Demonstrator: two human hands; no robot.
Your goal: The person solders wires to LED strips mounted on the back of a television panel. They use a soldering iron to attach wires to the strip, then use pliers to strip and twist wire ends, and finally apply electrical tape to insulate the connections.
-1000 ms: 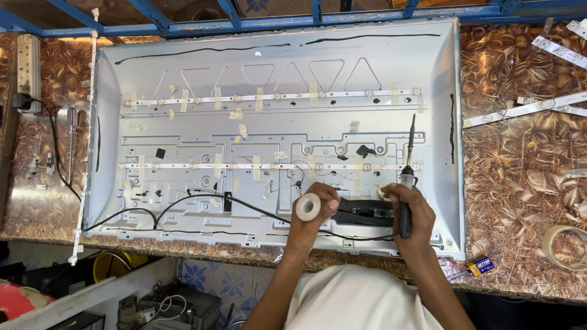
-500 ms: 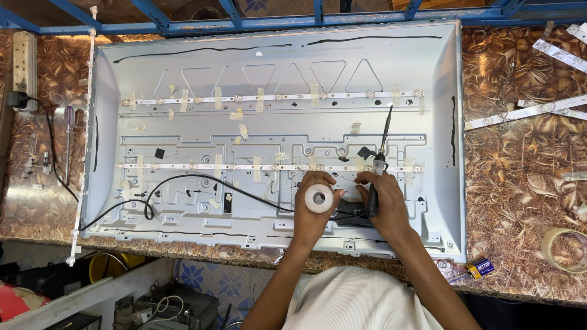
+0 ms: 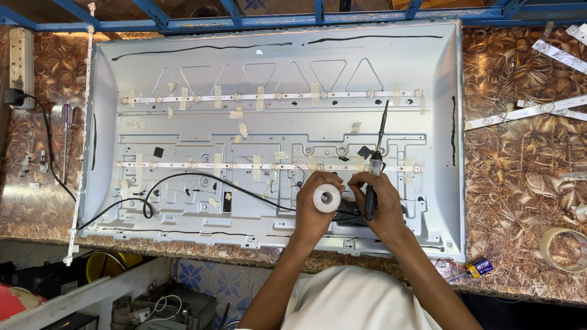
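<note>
A large grey metal television back panel (image 3: pixel 183 67) lies flat on the bench, with two light strips (image 3: pixel 269 96) taped across it. My left hand (image 3: pixel 315 211) holds a small white roll of tape (image 3: pixel 326 198) over the panel's lower middle. My right hand (image 3: pixel 379 205) grips a black soldering iron (image 3: pixel 374 165) by the handle, its thin tip pointing up and away. The fingertips of both hands meet just above the tape roll. A black cable (image 3: pixel 183 180) runs left from my hands across the panel.
A power strip (image 3: pixel 20 55) and a screwdriver (image 3: pixel 66 137) lie left of the panel. Loose light strips (image 3: pixel 526 111) sit at the right, with a roll of masking tape (image 3: pixel 561 249) and a small blue battery (image 3: pixel 480 266) near the front edge. Blue frame at the back.
My right hand has moved left with the soldering iron, from the panel's lower right to meet my left hand. The tape roll has shifted slightly right. The black cable has slid across the panel.
</note>
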